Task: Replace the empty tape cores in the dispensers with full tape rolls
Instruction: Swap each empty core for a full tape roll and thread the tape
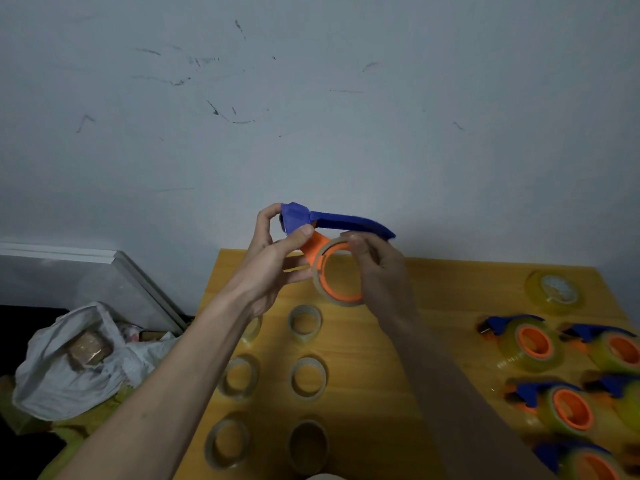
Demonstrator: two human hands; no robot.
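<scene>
Above the far edge of the yellow wooden tabletop (433, 306), both hands are up and busy on one blue dispenser (332, 221), held clear of the surface against the pale scuffed wall (311, 98). Left hand (277, 258) grips the dispenser's blue cutter end, thumb pressed on the blue and orange plastic, fingers curled round the far side. Right hand (377, 268) pinches the rim of the empty tape core (337, 271), a thin brownish ring sitting on the dispenser's orange hub, right under the blue handle. Whether that core is fully seated or partly off the hub, I cannot tell. Down on the tabletop below the hands, loose empty cores (306, 377) lie in two rough columns, each flat on its side, apart from one another. Over on the right, loaded dispensers (528, 341) are lined up, blue bodies and orange hubs wrapped in yellowish clear tape, close beside each other. Far right, a single full tape roll (554, 289) lies flat by itself near the far edge. Off the tabletop to the left, a white plastic bag (69, 375) slumps with a brown tape roll (90, 348) showing inside it, and a grey panel (104, 282) leans against the wall behind it.
</scene>
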